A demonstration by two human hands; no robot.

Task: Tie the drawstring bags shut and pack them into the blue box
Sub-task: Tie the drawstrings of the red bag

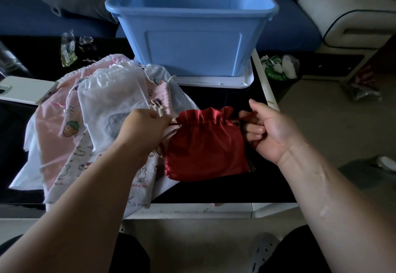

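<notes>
Here, the scene by parts:
Red bag: a red satin drawstring bag (205, 144) lies on the black desk (225, 101) near the front edge, just right of the heap of other bags; its mouth is gathered into a ruffle along the top.
Left hand: the left hand (145, 129) is closed, pinching the cord at the left end of the red bag's mouth.
Right hand: the right hand (267, 131) is curled shut on the cord at the right end of the mouth, palm turned up, thumb raised.
Cord: drawn out sideways in both directions; only short bits show between the fingers and the cloth.
Pile of bags: a heap of pale bags (90, 118) covers the left part of the desk, white, pink and printed ones, one with a strawberry; they overlap and lie loose, partly under the left forearm.
Blue box: the blue box (190, 52) stands at the far side of the desk on a white lid (214, 83), open at the top; its inside appears empty.
Beyond the desk: a dark blue sofa (32, 15) lies behind the box.
</notes>
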